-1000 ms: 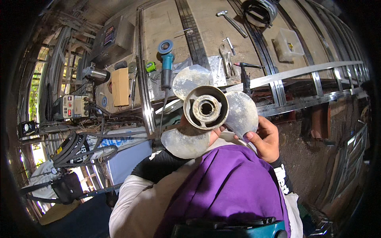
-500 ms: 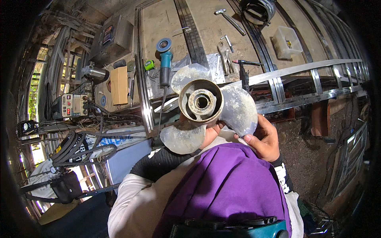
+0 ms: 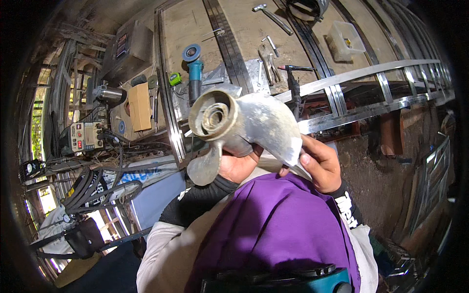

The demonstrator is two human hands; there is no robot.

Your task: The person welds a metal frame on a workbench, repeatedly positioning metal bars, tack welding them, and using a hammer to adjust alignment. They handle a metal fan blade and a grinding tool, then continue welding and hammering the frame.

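A worn metal boat propeller (image 3: 267,119) is held up in front of me, tilted so its round hub opening points up and to the left. My left hand (image 3: 238,167) supports it from below, the palm under the hub and the fingers partly hidden behind it. My right hand (image 3: 320,163) pinches the tip of the right-hand blade between thumb and fingers. Bright bare metal shows at that blade tip, while the rest of the surface is dull and scuffed. A second blade hangs down at the left, and a third lies mostly hidden behind the hub.
On the bench beyond lie an angle grinder (image 3: 194,73), a green tape measure (image 3: 175,78), locking pliers (image 3: 268,66), a hammer (image 3: 273,19) and a clear plastic box (image 3: 345,41). A metal frame (image 3: 361,115) crosses at right. A welding machine (image 3: 84,136) stands at left.
The propeller has turned and tipped to the left, its hub swinging from facing up toward the left. Both hands keep their hold, with more of the left palm showing.
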